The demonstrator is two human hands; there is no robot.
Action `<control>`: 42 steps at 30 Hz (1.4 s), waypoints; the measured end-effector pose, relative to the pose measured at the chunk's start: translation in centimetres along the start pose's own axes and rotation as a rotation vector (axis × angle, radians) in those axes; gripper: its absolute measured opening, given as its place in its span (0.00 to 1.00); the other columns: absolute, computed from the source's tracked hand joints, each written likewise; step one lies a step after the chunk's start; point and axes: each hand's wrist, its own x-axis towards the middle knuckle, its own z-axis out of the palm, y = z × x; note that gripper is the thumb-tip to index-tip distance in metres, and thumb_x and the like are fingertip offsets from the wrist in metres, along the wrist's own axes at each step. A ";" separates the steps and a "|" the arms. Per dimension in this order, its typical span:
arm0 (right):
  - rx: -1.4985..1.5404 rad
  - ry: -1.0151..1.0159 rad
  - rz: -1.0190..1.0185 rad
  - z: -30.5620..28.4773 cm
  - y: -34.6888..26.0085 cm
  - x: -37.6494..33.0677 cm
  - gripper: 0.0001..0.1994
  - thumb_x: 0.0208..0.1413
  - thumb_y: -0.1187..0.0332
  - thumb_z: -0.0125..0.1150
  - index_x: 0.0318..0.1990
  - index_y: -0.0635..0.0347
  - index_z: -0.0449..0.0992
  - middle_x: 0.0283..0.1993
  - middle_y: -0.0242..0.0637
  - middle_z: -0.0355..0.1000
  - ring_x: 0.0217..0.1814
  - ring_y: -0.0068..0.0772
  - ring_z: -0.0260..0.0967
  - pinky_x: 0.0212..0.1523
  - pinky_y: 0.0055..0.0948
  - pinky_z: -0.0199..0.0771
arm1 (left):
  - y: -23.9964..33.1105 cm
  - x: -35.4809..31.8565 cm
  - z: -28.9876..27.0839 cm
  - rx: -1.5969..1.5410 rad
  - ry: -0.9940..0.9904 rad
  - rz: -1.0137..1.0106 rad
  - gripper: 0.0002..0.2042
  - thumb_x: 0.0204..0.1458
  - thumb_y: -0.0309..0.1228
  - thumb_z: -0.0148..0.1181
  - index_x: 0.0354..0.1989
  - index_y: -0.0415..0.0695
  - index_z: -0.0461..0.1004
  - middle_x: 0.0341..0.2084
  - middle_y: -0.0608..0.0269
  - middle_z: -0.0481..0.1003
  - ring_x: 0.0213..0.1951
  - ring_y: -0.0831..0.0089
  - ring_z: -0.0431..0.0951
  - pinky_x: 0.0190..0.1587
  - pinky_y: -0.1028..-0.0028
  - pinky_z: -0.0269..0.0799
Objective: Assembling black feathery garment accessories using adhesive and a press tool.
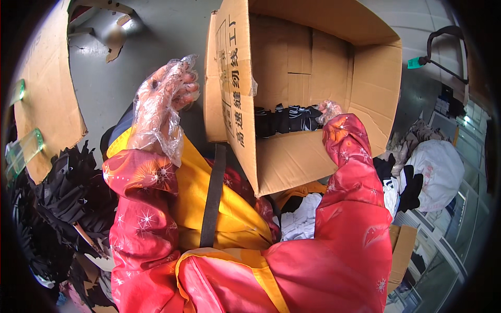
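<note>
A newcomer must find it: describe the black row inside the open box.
Find the big open cardboard box, upper right of centre. Inside, along its lower side, a row of black bundles ends at the right hand. White markings distinguish it from the plainer black heap at left.

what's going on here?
A person in red sleeves has the right hand inside an open cardboard box, at the right end of a row of black items with white trim; whether it grips them I can't tell. The left hand, in a clear plastic glove, is outside the box with its fingers bent and nothing visibly held. A dark heap lies at the left.
</note>
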 end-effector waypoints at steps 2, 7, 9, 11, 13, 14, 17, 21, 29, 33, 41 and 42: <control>-0.066 -0.022 -0.020 0.0 -0.2 -0.1 0.06 0.51 0.72 0.59 0.36 0.59 0.72 0.32 0.31 0.70 0.32 0.26 0.67 0.30 0.28 0.70 | 0.0 0.0 -0.1 -0.002 0.012 -0.009 0.18 0.54 0.35 0.62 0.50 0.37 0.72 0.37 0.55 0.77 0.36 0.62 0.80 0.37 0.68 0.78; -0.330 -0.034 -0.138 0.3 -1.0 -1.3 0.06 0.50 0.71 0.60 0.34 0.63 0.74 0.34 0.37 0.72 0.36 0.32 0.70 0.36 0.30 0.73 | 0.0 -0.1 -0.3 0.006 -0.062 -0.001 0.21 0.53 0.36 0.63 0.52 0.38 0.70 0.39 0.55 0.77 0.38 0.62 0.79 0.40 0.67 0.77; -0.174 -0.188 -0.037 0.3 -1.6 -2.0 0.07 0.49 0.72 0.61 0.34 0.66 0.75 0.34 0.41 0.73 0.36 0.36 0.71 0.37 0.32 0.74 | 0.0 -0.2 -0.3 0.005 -0.059 -0.003 0.22 0.53 0.36 0.63 0.52 0.38 0.70 0.39 0.55 0.76 0.39 0.62 0.79 0.41 0.67 0.76; -0.061 -0.259 0.020 0.5 -2.2 -2.6 0.08 0.48 0.73 0.60 0.34 0.69 0.76 0.34 0.43 0.74 0.37 0.39 0.71 0.38 0.33 0.73 | 0.0 -0.2 -0.2 -0.008 -0.055 -0.008 0.22 0.52 0.36 0.64 0.52 0.38 0.70 0.39 0.55 0.76 0.39 0.62 0.79 0.40 0.67 0.76; -0.087 -0.226 -0.006 1.1 -2.5 -3.1 0.08 0.46 0.74 0.60 0.34 0.69 0.76 0.34 0.43 0.74 0.37 0.39 0.72 0.38 0.33 0.74 | -0.1 -0.3 0.0 -0.004 -0.020 -0.005 0.22 0.52 0.36 0.64 0.53 0.38 0.70 0.39 0.55 0.76 0.38 0.62 0.79 0.40 0.68 0.76; -0.086 -0.159 0.008 1.5 -2.6 -3.3 0.08 0.45 0.75 0.60 0.34 0.69 0.76 0.35 0.43 0.74 0.37 0.38 0.72 0.38 0.33 0.74 | -0.2 -0.3 0.0 -0.011 -0.012 -0.004 0.22 0.52 0.36 0.64 0.53 0.38 0.70 0.39 0.55 0.76 0.38 0.62 0.79 0.39 0.68 0.76; -0.016 -0.040 0.174 3.6 -2.9 -3.8 0.09 0.44 0.76 0.61 0.35 0.68 0.77 0.36 0.43 0.75 0.37 0.37 0.73 0.37 0.33 0.75 | -0.1 -0.3 0.1 -0.012 -0.040 -0.001 0.21 0.53 0.36 0.64 0.52 0.38 0.70 0.38 0.56 0.76 0.38 0.63 0.79 0.39 0.69 0.76; -0.448 -0.064 0.016 6.5 -3.1 -4.7 0.09 0.47 0.76 0.61 0.37 0.67 0.79 0.35 0.42 0.77 0.34 0.33 0.75 0.34 0.33 0.76 | 0.0 -0.3 0.2 -0.031 -0.048 0.006 0.20 0.53 0.34 0.63 0.51 0.38 0.70 0.38 0.57 0.76 0.37 0.64 0.79 0.38 0.70 0.75; -0.218 -0.179 0.184 3.2 -6.0 -4.9 0.12 0.45 0.81 0.61 0.40 0.66 0.77 0.34 0.41 0.77 0.28 0.26 0.71 0.28 0.22 0.70 | -0.8 0.4 -0.6 -0.040 -0.073 0.010 0.17 0.55 0.33 0.61 0.50 0.39 0.71 0.36 0.58 0.76 0.36 0.66 0.79 0.37 0.71 0.76; -0.305 -0.221 -0.174 3.2 -7.9 -9.6 0.13 0.46 0.80 0.59 0.43 0.66 0.76 0.39 0.42 0.76 0.35 0.30 0.74 0.35 0.24 0.75 | -0.8 0.4 -1.2 0.004 -0.089 0.128 0.19 0.55 0.35 0.61 0.52 0.39 0.70 0.37 0.57 0.76 0.36 0.66 0.79 0.37 0.71 0.77; -0.351 -0.277 -0.576 17.5 -11.8 -24.7 0.15 0.45 0.71 0.59 0.42 0.66 0.74 0.45 0.43 0.75 0.35 0.27 0.72 0.33 0.22 0.72 | 0.2 -12.7 5.1 0.109 -0.148 0.634 0.19 0.55 0.29 0.59 0.55 0.37 0.68 0.45 0.55 0.73 0.40 0.71 0.76 0.46 0.70 0.74; -0.375 -0.247 -0.541 19.8 -11.8 -26.0 0.14 0.45 0.72 0.58 0.42 0.65 0.74 0.44 0.43 0.75 0.33 0.27 0.72 0.31 0.22 0.72 | 0.0 -14.5 6.5 0.088 -0.246 0.561 0.20 0.54 0.27 0.60 0.56 0.38 0.67 0.45 0.56 0.73 0.40 0.72 0.75 0.45 0.72 0.73</control>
